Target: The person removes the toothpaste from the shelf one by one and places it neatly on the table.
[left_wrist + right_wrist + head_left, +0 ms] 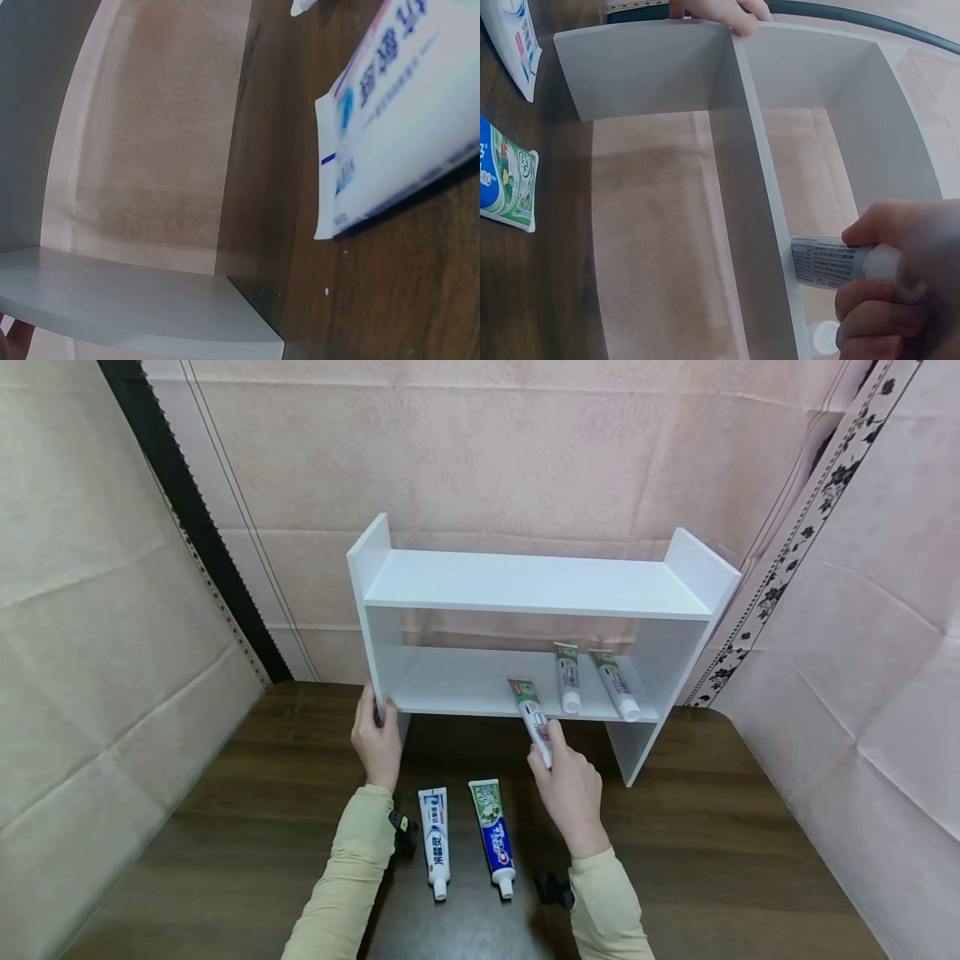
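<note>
My right hand (572,789) pinches a green-and-white toothpaste tube (531,710) near its white cap. The tube's flat green end lies over the front of the white shelf unit's (540,583) lower board; in the right wrist view printed text shows on the held tube (825,259). My left hand (378,743) grips the unit's left side panel near its front edge. Two similar tubes lie on the lower board, one toothpaste tube (568,677) fairly straight, the other toothpaste tube (615,685) slanted to its right. Their caps point toward me.
Between my forearms, a white-and-blue toothpaste tube (435,839) and a blue-and-green toothpaste tube (492,835) lie on the dark wooden table (712,843), caps toward me. Pale patterned cloth (510,460) hangs behind the unit and on both sides.
</note>
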`<state>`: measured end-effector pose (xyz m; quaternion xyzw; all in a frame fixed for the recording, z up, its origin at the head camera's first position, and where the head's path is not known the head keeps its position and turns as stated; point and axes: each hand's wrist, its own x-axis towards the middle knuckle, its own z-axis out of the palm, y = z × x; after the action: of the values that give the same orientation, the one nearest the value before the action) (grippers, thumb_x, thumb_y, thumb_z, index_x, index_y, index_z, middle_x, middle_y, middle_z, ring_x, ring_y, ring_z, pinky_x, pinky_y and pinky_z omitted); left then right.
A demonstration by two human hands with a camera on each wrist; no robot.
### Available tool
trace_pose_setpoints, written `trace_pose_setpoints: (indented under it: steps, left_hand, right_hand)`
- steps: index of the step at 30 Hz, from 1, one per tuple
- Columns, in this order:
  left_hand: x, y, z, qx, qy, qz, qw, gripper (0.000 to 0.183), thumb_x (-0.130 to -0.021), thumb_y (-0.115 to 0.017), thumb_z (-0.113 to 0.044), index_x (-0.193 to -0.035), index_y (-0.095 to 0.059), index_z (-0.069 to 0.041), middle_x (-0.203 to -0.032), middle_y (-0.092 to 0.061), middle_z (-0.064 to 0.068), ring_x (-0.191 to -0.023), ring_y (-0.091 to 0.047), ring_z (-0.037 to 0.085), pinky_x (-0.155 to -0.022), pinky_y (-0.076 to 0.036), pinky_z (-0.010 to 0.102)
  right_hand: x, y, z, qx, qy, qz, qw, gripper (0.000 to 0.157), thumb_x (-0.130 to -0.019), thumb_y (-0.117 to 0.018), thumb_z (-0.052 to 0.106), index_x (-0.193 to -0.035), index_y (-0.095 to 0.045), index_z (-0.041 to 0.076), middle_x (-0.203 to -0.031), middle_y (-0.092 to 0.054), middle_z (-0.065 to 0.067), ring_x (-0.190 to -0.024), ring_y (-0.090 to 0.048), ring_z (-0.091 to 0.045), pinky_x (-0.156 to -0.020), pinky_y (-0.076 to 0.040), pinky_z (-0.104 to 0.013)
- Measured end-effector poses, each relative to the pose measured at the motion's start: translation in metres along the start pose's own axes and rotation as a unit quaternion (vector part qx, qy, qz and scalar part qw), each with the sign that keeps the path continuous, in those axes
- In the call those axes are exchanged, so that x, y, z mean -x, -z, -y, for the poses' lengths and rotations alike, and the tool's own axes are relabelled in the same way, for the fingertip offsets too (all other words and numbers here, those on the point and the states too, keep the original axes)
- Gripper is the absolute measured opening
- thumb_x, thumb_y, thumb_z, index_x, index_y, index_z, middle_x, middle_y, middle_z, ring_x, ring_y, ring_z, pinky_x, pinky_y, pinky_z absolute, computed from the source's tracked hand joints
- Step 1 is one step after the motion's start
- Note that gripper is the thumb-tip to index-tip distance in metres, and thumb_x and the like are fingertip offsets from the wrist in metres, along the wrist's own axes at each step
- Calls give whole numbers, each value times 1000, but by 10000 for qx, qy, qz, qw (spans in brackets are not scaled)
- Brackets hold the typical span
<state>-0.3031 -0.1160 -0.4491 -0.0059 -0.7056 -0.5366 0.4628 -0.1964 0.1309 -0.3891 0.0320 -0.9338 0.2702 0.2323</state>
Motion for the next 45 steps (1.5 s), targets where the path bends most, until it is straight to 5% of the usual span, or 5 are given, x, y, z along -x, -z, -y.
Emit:
trace_pose_setpoints:
  steps: [14,22,27,45]
  left_hand:
    - [1,0,1,-17,-22,-9,10000,43,-97,-53,-15,-140,-53,-17,-122,-64,16,-85,-57,24,-69,-44,29]
    - [2,0,1,-7,-9,-32,10000,42,-97,-53,-15,-139,-54,-18,-122,-64,16,-90,-61,27,-71,-48,35]
    - [1,-1,2,-2,-23,-67,10000,42,-97,-53,-15,-139,-54,-18,-122,-65,15,-90,-61,26,-72,-45,27]
    - [1,-1,-1,83,90,-28,9999,42,-97,-53,-15,-139,-54,-18,-127,-63,14,-95,-61,28,-76,-51,48]
  right_hand:
    - [9,3,-2,10,-32,-11,10000,27,-94,-60,21,-117,-51,11,-75,-68,-14,-38,-37,-11,-36,-29,-20]
    - [13,7,-1,-5,-103,137,9999,29,-93,-59,22,-120,-50,12,-81,-70,-15,-38,-38,-10,-37,-30,-21]
    - [17,9,-1,13,-130,170,9998,31,-93,-60,21,-120,-50,12,-83,-71,-15,-39,-38,-10,-38,-30,-20]
    - [30,13,-7,109,-130,260,9995,33,-92,-62,21,-121,-49,12,-81,-71,-14,-41,-40,-9,-40,-32,-19]
